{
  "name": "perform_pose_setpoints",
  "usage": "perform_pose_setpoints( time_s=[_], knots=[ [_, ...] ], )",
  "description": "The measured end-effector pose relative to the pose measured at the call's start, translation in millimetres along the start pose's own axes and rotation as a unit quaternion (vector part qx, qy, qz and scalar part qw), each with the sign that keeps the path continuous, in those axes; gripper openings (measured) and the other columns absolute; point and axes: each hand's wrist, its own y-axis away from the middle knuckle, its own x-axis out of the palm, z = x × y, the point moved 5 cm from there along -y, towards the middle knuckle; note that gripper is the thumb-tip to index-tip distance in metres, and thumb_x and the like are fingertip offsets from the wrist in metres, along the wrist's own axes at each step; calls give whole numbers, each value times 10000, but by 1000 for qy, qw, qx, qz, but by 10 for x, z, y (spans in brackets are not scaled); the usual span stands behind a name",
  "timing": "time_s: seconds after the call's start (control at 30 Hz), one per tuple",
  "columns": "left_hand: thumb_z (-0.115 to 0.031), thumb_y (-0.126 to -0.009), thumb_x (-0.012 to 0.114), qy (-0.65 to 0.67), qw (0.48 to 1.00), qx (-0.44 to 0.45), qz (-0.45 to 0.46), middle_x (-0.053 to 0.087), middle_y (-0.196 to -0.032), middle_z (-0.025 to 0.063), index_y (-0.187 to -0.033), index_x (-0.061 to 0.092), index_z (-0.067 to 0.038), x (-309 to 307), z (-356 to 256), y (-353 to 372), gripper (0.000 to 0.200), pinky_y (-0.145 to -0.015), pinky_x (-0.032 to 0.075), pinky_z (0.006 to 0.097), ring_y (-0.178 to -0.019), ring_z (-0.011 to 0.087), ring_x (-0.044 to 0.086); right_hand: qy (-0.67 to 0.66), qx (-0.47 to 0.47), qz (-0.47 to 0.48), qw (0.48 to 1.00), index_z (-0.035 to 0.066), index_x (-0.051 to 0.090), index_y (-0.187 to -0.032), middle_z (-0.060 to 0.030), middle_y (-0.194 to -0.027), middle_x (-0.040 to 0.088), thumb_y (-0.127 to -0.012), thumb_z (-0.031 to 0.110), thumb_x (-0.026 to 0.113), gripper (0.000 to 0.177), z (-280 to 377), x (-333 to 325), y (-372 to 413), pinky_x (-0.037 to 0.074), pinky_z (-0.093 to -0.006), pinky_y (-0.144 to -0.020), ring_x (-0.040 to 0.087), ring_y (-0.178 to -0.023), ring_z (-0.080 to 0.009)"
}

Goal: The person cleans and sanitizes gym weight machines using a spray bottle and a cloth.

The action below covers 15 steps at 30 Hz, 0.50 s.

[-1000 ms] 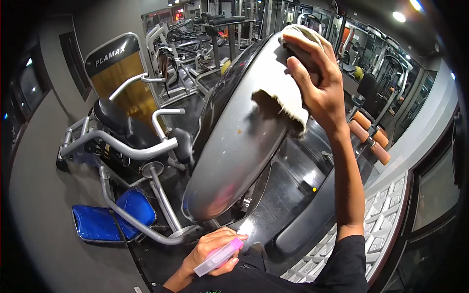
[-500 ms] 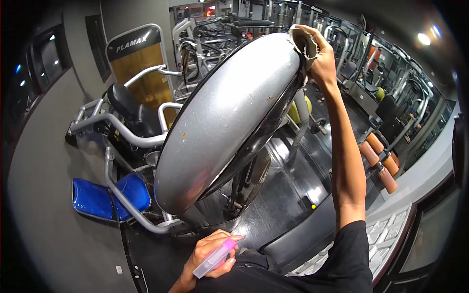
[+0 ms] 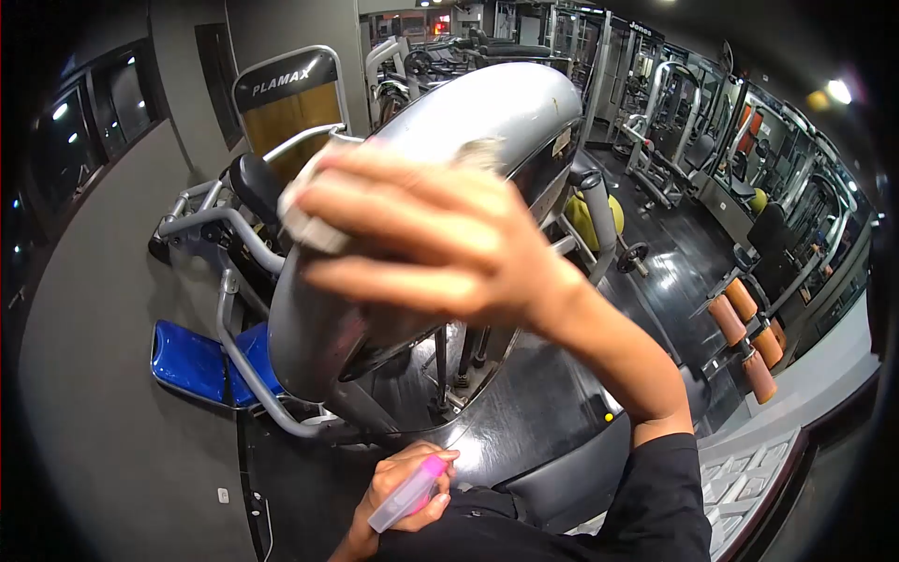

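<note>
My right hand (image 3: pixel 440 239), smeared by motion, is wrapped round a pale cloth (image 3: pixel 314 225) over the silver curved cover (image 3: pixel 487 103) of a gym machine. The cloth appears to lie against the cover's surface, though the fingers hide much of the contact. A frayed bit of cloth (image 3: pixel 482 153) shows above the knuckles. Low in the view, in front of my body, my left hand (image 3: pixel 398 482) is closed around a small translucent bottle (image 3: pixel 405 501) with a pink top.
Left of the cover stands a PLAMAX machine (image 3: pixel 286 89) with grey tube arms, and a blue padded seat (image 3: pixel 192 361) below it. Orange foam rollers (image 3: pixel 740 318) are on the right. A small yellow ball (image 3: pixel 609 417) shows near the dark floor at lower right.
My right hand has swept with the cloth from the cover's upper right end down and left across it. My left hand stays low with the bottle. The view has shifted slightly.
</note>
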Motion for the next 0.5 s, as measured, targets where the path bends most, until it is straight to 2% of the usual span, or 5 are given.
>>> perform_pose_setpoints(
  time_s=[0.13,0.27,0.33,0.43,0.5],
  knots=[
    [-5,-682,643,-11,1000,-23,-13,617,-692,63,-1039,595,97,60,4,33,374,-790,515,373,-721,223,642,72,139,41,987,100,686,-1078,-109,-1112,637,-722,20,581,380,-800,-448,158,515,-371,-935,622,-1072,-274],
    [9,-674,644,-11,999,-40,-31,614,-692,61,-1061,589,88,74,-5,141,399,-815,511,380,-738,225,644,-44,422,87,902,33,625,-1179,-93,-1097,656,-633,-11,421,585,-1952,-813,833,443,-284,-977,609,-1063,-190],
    [13,-671,645,-8,998,-47,-32,613,-692,61,-1070,586,87,83,-9,178,409,-824,509,383,-741,225,644,-53,436,102,892,116,680,-1086,-81,-983,691,-842,223,607,276,-2427,-855,1241,527,-301,-781,640,-949,-162],
    [10,-674,643,8,998,-45,-50,611,-694,61,-1075,584,85,89,10,224,413,-841,505,391,-742,233,644,14,547,85,833,109,654,-1169,-85,-1054,687,-937,379,523,379,-2625,-862,1524,504,-299,-759,637,-912,-163],
    [2,-679,641,8,998,-40,-56,611,-697,59,-1080,582,85,81,3,261,413,-865,501,402,-747,244,644,-175,615,-1,769,102,598,-1241,-96,-1156,645,-949,375,520,408,-2779,-823,1880,471,-315,-885,613,-1003,-175]
  ],
)
